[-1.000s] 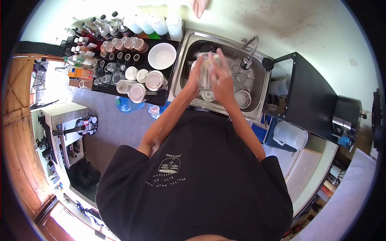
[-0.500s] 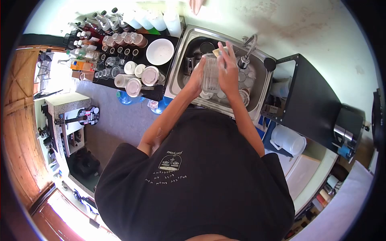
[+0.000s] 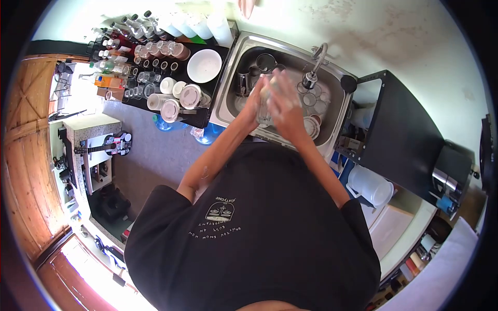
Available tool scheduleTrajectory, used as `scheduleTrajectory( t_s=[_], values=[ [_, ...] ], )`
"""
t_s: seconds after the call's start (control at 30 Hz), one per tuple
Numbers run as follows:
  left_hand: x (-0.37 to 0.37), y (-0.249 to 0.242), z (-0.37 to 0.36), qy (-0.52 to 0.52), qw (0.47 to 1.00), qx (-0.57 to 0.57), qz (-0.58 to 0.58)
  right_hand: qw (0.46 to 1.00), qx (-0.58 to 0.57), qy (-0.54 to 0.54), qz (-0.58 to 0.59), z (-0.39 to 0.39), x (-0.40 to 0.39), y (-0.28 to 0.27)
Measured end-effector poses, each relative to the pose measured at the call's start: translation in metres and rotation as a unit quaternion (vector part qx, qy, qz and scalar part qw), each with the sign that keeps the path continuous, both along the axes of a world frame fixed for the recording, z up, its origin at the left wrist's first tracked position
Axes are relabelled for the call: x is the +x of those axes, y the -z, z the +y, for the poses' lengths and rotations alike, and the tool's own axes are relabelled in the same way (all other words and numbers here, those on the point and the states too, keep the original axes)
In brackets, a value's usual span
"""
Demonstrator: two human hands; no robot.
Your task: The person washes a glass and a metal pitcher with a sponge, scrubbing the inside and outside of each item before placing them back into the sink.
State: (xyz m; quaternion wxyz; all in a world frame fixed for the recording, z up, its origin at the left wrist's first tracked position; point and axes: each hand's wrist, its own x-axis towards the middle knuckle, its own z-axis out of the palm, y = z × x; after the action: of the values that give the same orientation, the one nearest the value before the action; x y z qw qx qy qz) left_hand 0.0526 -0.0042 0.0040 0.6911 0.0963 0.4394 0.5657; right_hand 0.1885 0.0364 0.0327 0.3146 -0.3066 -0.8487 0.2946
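Over the sink (image 3: 224, 106), my left hand (image 3: 252, 106) wraps around the side of a clear ribbed glass container (image 3: 264, 117). My right hand (image 3: 285, 103) lies across the container, its fingers smeared by motion. A pale yellowish sponge (image 3: 266, 92) shows in part between the right fingers and the glass. Most of the container is hidden behind both hands. Several glasses (image 3: 309, 98) stand in the basin to the right of my hands. A metal cup (image 3: 243, 84) and a dark round vessel (image 3: 266, 62) are on the left side of the basin.
The faucet (image 3: 310, 79) hangs over the basin, right of my hands. Left of the sink, a black counter holds a white bowl (image 3: 204, 66), lidded tubs (image 3: 191, 96), jars and several bottles. A black panel (image 3: 402, 124) stands to the right, above a translucent bucket (image 3: 371, 185).
My right hand has swept down and left across the container, now covering most of it. The container has tilted or turned between my hands; its ribbed face showed before.
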Motion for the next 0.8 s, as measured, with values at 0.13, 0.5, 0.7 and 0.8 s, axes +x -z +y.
scheduleTrajectory(
  t_s=[0.13,0.5,0.7,0.8],
  values=[
    [-0.003,0.003,-0.003,0.027,0.998,0.002,0.057,0.996,0.03,-0.079,-0.035,0.0,0.018,-0.002],
    [-0.006,-0.001,0.002,-0.015,0.999,0.015,-0.029,0.89,-0.317,0.197,0.263,-0.008,-0.004,0.009],
    [-0.011,0.007,0.0,-0.052,0.999,-0.006,-0.008,0.512,-0.683,0.034,0.519,0.022,0.023,0.002],
    [-0.006,-0.007,-0.003,-0.045,0.998,-0.026,0.016,0.543,-0.682,0.041,0.488,0.016,0.023,-0.01]
  ],
)
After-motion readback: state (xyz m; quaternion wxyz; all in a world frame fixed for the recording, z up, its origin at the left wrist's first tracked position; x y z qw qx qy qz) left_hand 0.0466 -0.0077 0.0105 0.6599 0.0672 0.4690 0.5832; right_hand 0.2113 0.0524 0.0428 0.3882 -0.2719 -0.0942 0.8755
